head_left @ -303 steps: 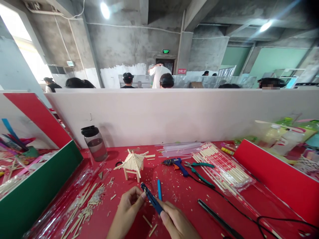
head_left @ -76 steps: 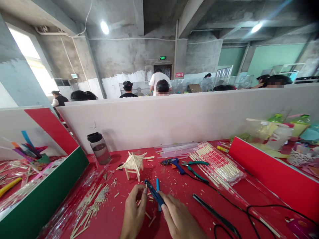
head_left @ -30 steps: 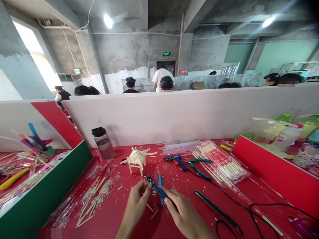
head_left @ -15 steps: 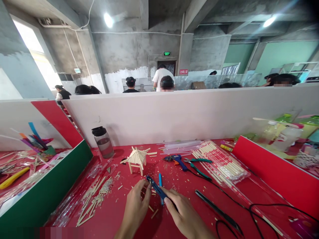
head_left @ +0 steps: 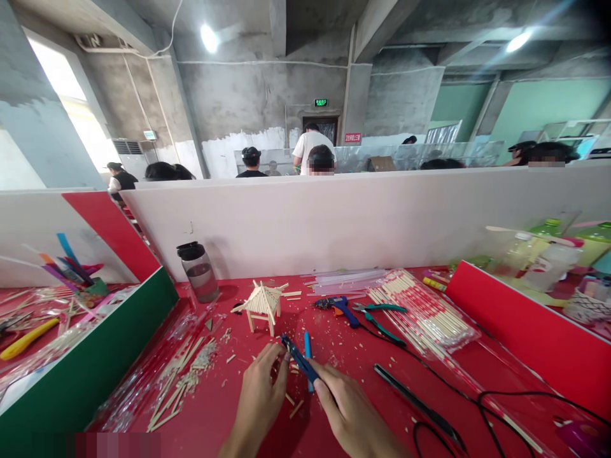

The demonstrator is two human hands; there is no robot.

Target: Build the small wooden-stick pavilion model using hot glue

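Right hand (head_left: 344, 399) grips a blue tool (head_left: 300, 361), left hand (head_left: 261, 387) beside, hold unclear, stick pavilion (head_left: 264, 299) and pliers (head_left: 382, 308) beyond.

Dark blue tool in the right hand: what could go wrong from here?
The dark blue tool in the right hand has its tip close by the left hand; a slip might nick it, though how sharp the tip is cannot be seen.
The stick pavilion stands just beyond that tip; a forward jerk could knock it.
The glue gun lies nearby; if hot, which does not show, it might burn.
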